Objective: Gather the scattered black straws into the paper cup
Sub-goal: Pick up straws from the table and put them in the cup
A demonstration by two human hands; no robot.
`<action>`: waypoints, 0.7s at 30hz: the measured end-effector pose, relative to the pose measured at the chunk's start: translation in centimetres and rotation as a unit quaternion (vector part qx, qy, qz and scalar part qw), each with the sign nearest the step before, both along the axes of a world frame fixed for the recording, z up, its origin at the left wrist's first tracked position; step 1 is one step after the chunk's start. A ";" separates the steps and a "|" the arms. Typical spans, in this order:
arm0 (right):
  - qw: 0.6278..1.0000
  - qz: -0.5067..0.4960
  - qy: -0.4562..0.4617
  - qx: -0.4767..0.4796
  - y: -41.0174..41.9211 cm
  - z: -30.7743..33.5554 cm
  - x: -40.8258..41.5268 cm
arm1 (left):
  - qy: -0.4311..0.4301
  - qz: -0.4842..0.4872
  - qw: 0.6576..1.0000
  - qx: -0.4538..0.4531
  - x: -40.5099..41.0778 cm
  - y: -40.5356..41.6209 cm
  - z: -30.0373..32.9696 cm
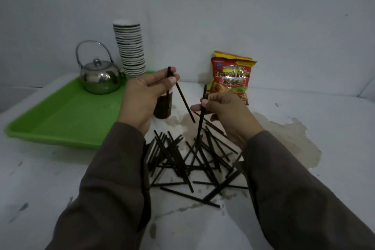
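Note:
Several black straws [188, 160] lie scattered in a loose pile on the white table between my forearms. A dark brown paper cup [163, 105] stands just behind the pile, partly hidden by my left hand [142, 97]. That hand pinches black straws at their tops: one hangs down at the cup, another [184, 101] slants down to the right. My right hand [225, 111] grips a single black straw [202, 115], held nearly upright, its lower end over the pile.
A green tray [60, 115] sits at the left with a steel teapot [100, 77] on it. Behind stands a tall stack of paper cups [130, 48]. A red and yellow snack bag [231, 77] leans on the wall. The table surface at the right is stained.

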State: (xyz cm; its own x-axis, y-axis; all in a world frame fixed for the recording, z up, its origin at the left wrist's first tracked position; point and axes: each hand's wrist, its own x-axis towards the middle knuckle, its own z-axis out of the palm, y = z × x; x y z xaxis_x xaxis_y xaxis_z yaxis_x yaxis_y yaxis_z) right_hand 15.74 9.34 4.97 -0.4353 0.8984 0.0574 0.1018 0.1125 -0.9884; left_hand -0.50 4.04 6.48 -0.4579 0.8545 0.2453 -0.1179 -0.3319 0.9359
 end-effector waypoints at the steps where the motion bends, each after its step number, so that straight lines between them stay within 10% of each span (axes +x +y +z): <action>1: 1.000 -0.011 0.015 0.016 0.3 0.6 -0.9 | 0.002 0.023 0.999 0.027 -0.5 0.3 0.6; 11: 0.962 -0.159 0.104 0.196 3.5 3.8 -8.7 | 0.032 0.197 0.972 0.123 -3.5 3.4 3.3; 21: 0.954 -0.096 -0.126 0.256 6.3 -0.3 -11.3 | 0.257 0.186 0.946 -0.072 -4.3 6.0 -1.1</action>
State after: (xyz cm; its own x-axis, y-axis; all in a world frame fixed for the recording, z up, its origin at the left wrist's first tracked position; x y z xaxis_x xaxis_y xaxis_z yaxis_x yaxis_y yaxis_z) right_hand 4.46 15.62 4.71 -0.3236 0.8447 0.4264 0.3953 0.5301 -0.7501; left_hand -4.82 10.03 5.34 -0.5855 0.6994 0.4099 0.4643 -0.1252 0.8768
